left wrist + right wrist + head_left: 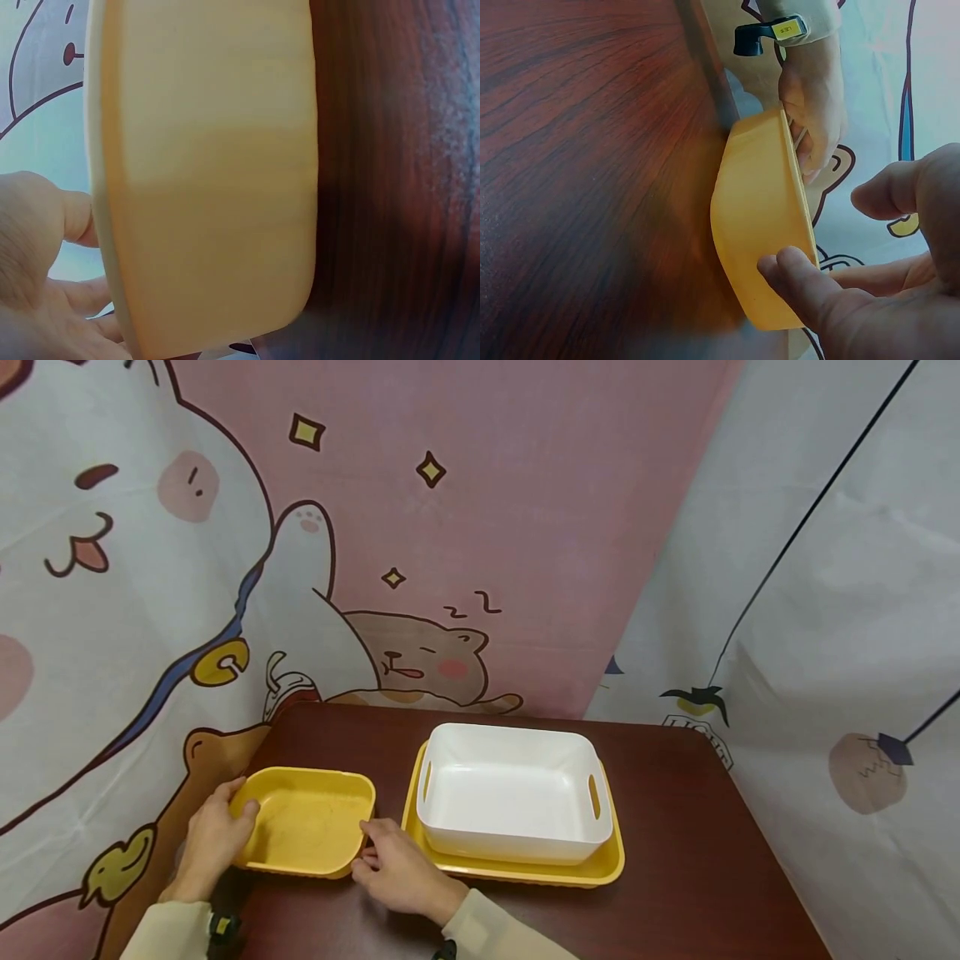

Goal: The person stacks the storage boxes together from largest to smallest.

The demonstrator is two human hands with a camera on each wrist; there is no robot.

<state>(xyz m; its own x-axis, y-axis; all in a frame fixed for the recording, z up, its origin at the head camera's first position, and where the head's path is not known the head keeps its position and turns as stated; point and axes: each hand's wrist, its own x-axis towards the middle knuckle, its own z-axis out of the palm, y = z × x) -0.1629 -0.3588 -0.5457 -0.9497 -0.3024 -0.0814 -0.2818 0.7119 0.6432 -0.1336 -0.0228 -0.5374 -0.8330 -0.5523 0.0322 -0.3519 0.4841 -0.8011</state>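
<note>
A small yellow plastic bin (307, 822) with rounded corners stands at the left of the dark table. My left hand (210, 833) grips its left end, the thumb over the rim and the fingers down the outside. In the right wrist view, fingertips of my right hand (855, 300) touch the bin's outer wall (761, 217), while the thumb stays apart from the rim. From the head, the right hand (405, 868) appears at the bin's right front corner. Nothing lies inside the small bin.
Right of the right hand, a white basket (517, 781) with slotted handles sits in a larger yellow tray (615, 856). The brown wooden table (697, 860) extends farther right. A cartoon-printed cloth (555, 510) hangs behind the table and along its sides.
</note>
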